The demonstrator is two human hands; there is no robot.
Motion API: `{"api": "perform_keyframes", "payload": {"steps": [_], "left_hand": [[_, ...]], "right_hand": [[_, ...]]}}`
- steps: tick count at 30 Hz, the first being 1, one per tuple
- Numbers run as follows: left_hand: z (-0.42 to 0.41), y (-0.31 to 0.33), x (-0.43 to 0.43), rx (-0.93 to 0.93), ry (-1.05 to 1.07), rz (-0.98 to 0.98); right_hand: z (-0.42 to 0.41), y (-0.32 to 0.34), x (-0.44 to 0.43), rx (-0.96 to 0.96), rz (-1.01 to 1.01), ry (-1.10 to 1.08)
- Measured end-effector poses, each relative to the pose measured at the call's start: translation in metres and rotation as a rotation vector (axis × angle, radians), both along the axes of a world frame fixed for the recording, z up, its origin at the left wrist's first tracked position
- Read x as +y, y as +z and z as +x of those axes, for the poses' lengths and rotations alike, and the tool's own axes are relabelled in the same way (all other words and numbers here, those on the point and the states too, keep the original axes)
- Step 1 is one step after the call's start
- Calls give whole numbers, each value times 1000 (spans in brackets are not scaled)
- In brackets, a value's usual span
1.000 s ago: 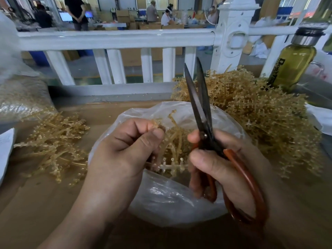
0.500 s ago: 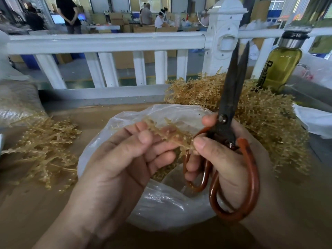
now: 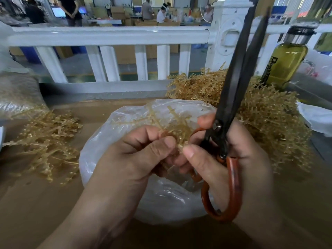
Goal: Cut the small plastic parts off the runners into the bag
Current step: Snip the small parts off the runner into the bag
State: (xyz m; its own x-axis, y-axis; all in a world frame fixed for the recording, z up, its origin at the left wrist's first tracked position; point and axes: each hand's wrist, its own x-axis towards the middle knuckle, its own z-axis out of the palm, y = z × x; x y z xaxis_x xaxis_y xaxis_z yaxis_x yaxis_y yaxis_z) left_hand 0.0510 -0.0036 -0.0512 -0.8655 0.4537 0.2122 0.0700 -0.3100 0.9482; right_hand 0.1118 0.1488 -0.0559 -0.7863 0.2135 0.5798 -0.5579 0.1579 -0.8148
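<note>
My left hand (image 3: 136, 157) pinches a tan plastic runner (image 3: 177, 126) with small parts on it, above the open clear plastic bag (image 3: 161, 198) on the brown table. My right hand (image 3: 224, 159) grips the black scissors (image 3: 235, 83) by their orange-brown handles (image 3: 231, 191). The blades point up and are slightly parted, away from the runner. The right thumb tip touches the runner's end beside my left thumb. Much of the runner's lower part is hidden behind my fingers.
A big heap of tan runners (image 3: 265, 112) lies at the right, a smaller heap (image 3: 46, 137) at the left. A white railing (image 3: 107, 36) runs behind the table. A bottle of yellow-green liquid (image 3: 285, 62) stands at back right. A filled plastic bag (image 3: 16, 94) sits far left.
The scissors swung from tilting left to upright, tilting right, then rose closer to the camera. My left hand turned the runner and now pinches it against my right thumb.
</note>
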Motion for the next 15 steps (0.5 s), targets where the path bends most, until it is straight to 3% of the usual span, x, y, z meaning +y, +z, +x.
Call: {"api": "perform_keyframes", "payload": {"steps": [4, 8, 15], "left_hand": [[-17, 6, -12, 2, 205, 90], [-36, 12, -31, -99, 273, 229], [-33, 5, -29, -67, 262, 164]], "right_hand": [[2, 6, 4, -43, 18, 26], [2, 15, 18, -85, 2, -75], [3, 18, 29, -225, 199, -172]]}}
